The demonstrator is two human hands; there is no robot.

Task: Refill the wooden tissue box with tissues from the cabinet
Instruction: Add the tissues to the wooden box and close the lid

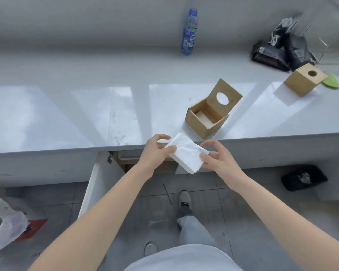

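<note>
Both forearms reach forward; the left hand [158,148] and right hand [216,156] pinch opposite ends of a white tissue stack [186,153] at the counter [67,114] edge, above the open cabinet door [90,188]. Just beyond, the wooden box [205,118] stands with its lid [224,96] up. Best to keep the stack square and lower it flat, opening uppermost.

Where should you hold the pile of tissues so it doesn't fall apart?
Probably by its two short ends, one hand from each side, thumb on top and fingers underneath. The tissue stack is flat, soft and loose-layered, so pinching through all layers keeps it together. The left hand and right hand already hold it that way.
</note>
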